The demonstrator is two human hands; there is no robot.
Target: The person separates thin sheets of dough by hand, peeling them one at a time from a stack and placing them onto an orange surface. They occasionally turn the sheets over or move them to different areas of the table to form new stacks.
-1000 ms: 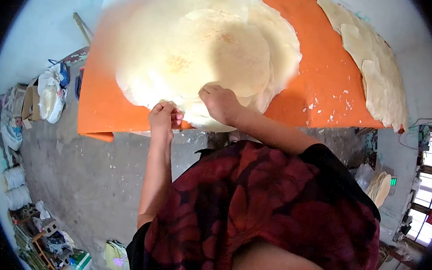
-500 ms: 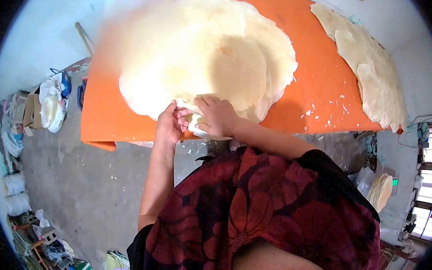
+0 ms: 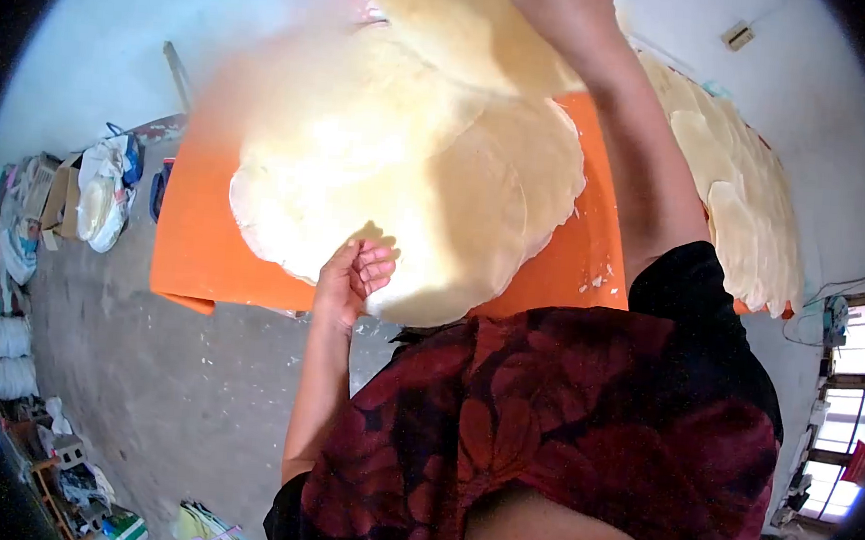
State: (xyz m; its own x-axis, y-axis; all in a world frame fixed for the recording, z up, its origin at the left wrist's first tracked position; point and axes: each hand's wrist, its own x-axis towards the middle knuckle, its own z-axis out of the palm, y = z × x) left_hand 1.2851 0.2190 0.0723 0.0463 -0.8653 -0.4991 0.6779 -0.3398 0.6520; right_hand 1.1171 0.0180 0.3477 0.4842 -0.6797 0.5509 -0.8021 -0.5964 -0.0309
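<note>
A stack of large, thin, round flatbreads [image 3: 455, 236] lies on the orange-covered table, its near edge overhanging toward me. At the top of the view, my right hand [image 3: 566, 8] is closed on the edge of one raised flatbread sheet [image 3: 450, 25], which hangs above the far part of the stack. The top of that sheet and some of my fingertips are cut off by the frame. My left hand [image 3: 357, 275] is beside the stack's front-left edge, palm turned inward, fingers loosely bent and apart, with nothing visible in it.
An orange cloth [image 3: 194, 243] covers the table. More overlapping flatbreads [image 3: 747, 212] lie at its right end. Bags and a cardboard box [image 3: 61, 199] stand by the left wall, with white rolls [image 3: 13, 356] and a hollow block [image 3: 69, 450] lower down. A window [image 3: 844, 409] is at right.
My right hand has moved from the stack's near edge up to the far side, lifting a flatbread sheet. My left hand has come away from the edge and stays near it.
</note>
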